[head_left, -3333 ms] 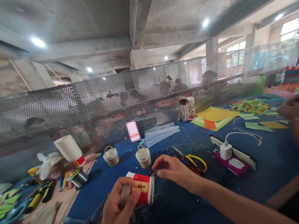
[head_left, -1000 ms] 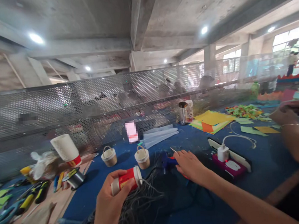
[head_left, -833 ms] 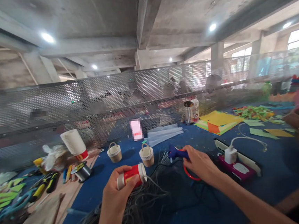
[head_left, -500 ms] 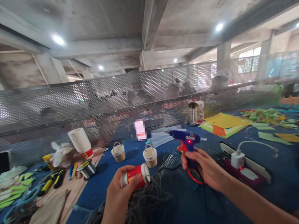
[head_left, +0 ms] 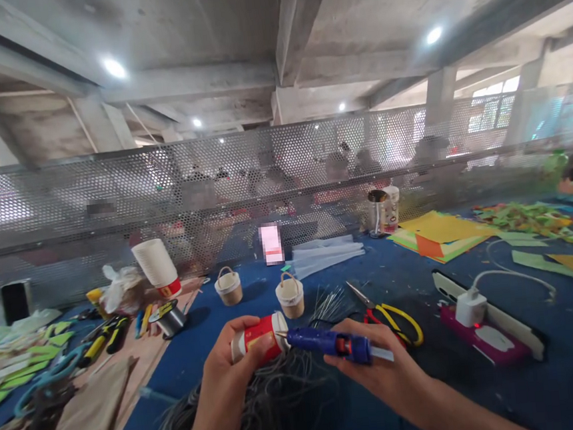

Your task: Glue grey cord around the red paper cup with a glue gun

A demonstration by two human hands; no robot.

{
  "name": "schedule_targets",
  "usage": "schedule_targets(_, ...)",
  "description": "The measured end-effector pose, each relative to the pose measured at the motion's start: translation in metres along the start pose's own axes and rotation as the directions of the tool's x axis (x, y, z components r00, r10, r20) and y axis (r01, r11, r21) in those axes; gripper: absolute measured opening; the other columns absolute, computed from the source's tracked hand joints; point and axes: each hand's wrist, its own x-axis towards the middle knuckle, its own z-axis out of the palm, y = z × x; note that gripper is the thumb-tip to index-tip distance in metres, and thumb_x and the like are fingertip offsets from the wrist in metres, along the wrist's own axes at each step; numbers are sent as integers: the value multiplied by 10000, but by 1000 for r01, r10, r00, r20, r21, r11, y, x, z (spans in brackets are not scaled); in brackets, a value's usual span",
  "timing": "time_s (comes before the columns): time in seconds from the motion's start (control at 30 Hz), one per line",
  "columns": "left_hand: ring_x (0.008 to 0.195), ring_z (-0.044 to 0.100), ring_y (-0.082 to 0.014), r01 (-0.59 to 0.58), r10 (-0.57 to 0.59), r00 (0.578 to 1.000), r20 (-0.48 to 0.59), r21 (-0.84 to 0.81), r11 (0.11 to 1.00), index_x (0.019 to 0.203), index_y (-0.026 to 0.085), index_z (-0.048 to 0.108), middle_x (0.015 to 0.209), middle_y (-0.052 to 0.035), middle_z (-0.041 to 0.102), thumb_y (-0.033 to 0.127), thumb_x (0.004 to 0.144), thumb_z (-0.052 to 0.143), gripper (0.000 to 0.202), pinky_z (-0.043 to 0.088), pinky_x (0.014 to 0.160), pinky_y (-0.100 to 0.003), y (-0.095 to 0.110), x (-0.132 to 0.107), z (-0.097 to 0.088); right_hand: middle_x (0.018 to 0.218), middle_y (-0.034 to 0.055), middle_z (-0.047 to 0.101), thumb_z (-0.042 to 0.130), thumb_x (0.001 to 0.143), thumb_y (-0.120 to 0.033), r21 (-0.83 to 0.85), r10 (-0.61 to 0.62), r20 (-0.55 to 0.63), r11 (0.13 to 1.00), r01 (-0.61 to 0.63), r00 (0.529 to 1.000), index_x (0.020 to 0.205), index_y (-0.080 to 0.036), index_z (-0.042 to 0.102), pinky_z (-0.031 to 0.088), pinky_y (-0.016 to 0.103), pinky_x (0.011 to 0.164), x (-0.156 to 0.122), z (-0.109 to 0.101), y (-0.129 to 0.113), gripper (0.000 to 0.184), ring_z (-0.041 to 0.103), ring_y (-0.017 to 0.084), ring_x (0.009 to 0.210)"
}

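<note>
My left hand (head_left: 225,374) is wrapped round a small red and white paper cup (head_left: 259,334), held on its side with the rim to the right. My right hand (head_left: 381,374) grips a blue glue gun (head_left: 328,342) with its nozzle pointed left, at the cup's rim. A glue stick juts out of the gun's back end. Under both hands lies a heap of grey cord (head_left: 263,411) on the blue table (head_left: 403,285).
Two small cord-wrapped baskets (head_left: 290,297) stand beyond the cup. Yellow-handled scissors (head_left: 390,309) and a power strip with a white charger (head_left: 486,314) lie to the right. A stack of paper cups (head_left: 157,268), pliers and a wire spool sit left. Coloured paper lies far right before a perforated metal screen.
My right hand reached to the table, picked up the glue gun, raised it, then turned it down and left to the cup's rim. The left hand kept hold of the cup.
</note>
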Motion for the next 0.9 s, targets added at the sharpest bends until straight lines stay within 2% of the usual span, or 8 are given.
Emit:
schedule_targets(0.17, 567, 579, -154, -19, 22, 999, -29, 114, 993, 1075, 213, 576, 694, 33, 683, 557, 685, 761, 552, 433, 544, -238, 3, -3, -1, 727, -36, 604, 669, 897, -320, -138, -33, 13, 990, 35, 999, 852, -217, 640, 382, 222, 585, 1, -4, 6, 116, 523, 122, 642)
schedule_targets(0.43, 597, 551, -151, -34, 40, 999, -35, 158, 987, 1086, 215, 572, 709, 32, 680, 569, 702, 752, 552, 423, 576, -238, 2, -3, -3, 728, -39, 637, 682, 880, -240, -262, -55, 42, 963, 64, 998, 851, -222, 647, 391, 225, 605, 2, -5, 5, 49, 572, 133, 654)
schedule_targets(0.6, 604, 551, -156, -49, 58, 997, -46, 168, 985, 1083, 215, 577, 728, 31, 686, 571, 695, 752, 555, 423, 574, -241, 4, -5, -2, 744, -20, 672, 660, 893, -248, -283, -101, 49, 953, 111, 994, 857, -210, 655, 405, 240, 620, 1, -7, 1, 53, 614, 149, 666)
schedule_targets(0.9, 601, 569, -184, -79, 97, 993, -67, 230, 970, 1053, 208, 598, 720, 21, 680, 567, 687, 747, 534, 436, 584, -274, 9, -6, -1, 769, -13, 687, 628, 924, -266, -373, -82, 56, 923, 97, 995, 882, -225, 638, 407, 260, 648, -1, -7, -1, 59, 633, 171, 714)
